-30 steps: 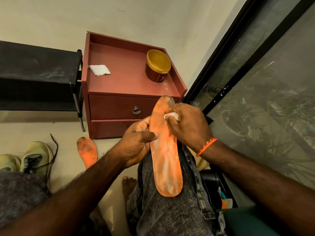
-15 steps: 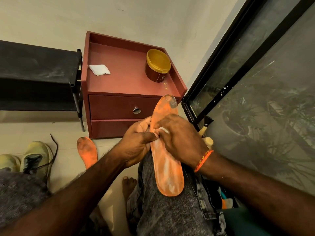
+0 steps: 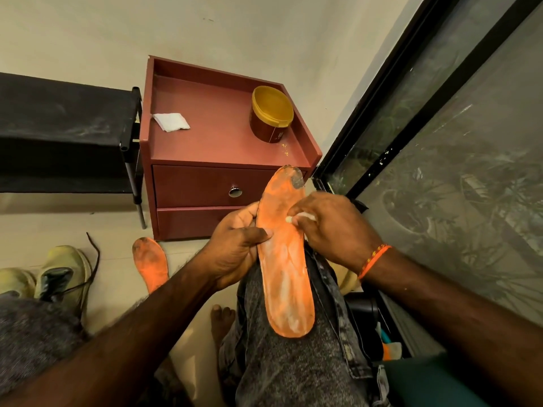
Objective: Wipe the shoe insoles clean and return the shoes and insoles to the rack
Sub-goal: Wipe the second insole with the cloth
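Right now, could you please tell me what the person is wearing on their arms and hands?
Both forearms are bare, with no sleeves in view and no gloves. The right hand has a thin orange thread bracelet with small yellow marks around its wrist. The left hand and its wrist carry no band, watch or ring that shows.

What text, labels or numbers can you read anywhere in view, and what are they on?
Nothing is legible.
Jar on the red cabinet: a small pale label patch low on its side, too small and blurred to read.
Orange insole on the knee: no visible print, only smears and wear.
Second insole on the floor, shoes, white wipe: no markings visible.
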